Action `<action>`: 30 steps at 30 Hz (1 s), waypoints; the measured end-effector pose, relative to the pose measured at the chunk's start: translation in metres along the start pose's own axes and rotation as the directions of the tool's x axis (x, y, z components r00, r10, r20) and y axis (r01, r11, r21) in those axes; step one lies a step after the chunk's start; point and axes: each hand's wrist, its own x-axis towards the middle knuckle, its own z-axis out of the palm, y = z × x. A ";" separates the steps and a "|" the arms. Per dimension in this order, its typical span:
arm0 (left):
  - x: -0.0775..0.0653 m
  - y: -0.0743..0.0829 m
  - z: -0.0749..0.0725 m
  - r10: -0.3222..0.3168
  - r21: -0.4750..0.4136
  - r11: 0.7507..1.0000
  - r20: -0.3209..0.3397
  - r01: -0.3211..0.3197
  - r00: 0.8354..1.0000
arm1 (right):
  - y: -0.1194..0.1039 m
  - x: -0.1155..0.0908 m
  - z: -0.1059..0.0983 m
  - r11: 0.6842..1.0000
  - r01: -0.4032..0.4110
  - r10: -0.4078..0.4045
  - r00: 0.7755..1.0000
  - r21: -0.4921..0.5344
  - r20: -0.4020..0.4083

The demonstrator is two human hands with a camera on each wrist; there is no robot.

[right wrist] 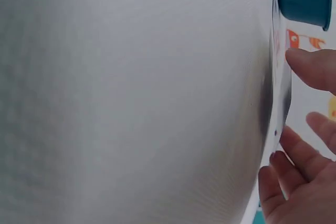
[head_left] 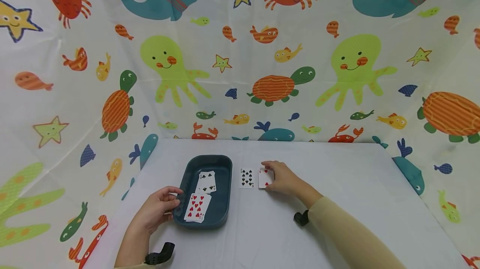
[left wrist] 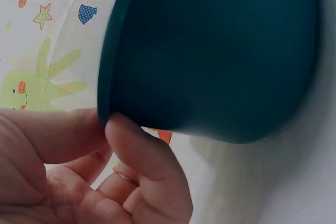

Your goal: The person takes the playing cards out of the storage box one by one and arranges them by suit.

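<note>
A dark teal tray (head_left: 221, 169) stands left of centre, holding black-suit cards (head_left: 206, 182) toward its far end and heart cards (head_left: 197, 207) toward its near end. My left hand (head_left: 159, 208) pinches its left rim between thumb and fingers, as the left wrist view shows on the tray wall (left wrist: 220, 61). Right of the tray, a spade card (head_left: 246, 178) lies face up. Beside it, my right hand (head_left: 286, 179) holds a heart card (head_left: 263, 178) by its near and far edges, thumb on the near one. Fingers cover this card's right part.
Everything sits on a white table (head_left: 348, 185). A cloth (head_left: 225, 77) printed with sea animals hangs behind and along the sides. Both wrists wear black devices, the left one (head_left: 161, 254) close to the tray's near left corner.
</note>
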 end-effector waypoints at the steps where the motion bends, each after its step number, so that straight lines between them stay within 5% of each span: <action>1: 0.000 0.000 0.000 0.000 0.001 1.000 0.000 0.000 1.000 | 0.001 0.000 0.000 1.000 0.000 0.000 1.000 0.002 0.000; 16: -0.001 0.002 0.000 -0.005 -0.001 1.000 0.007 0.005 1.000 | -0.011 -0.001 0.002 0.999 0.005 -0.004 1.000 0.042 -0.017; 30: 0.000 0.002 0.000 -0.011 -0.007 1.000 0.008 0.011 1.000 | -0.071 0.005 0.010 0.976 0.211 -0.211 0.977 0.052 0.004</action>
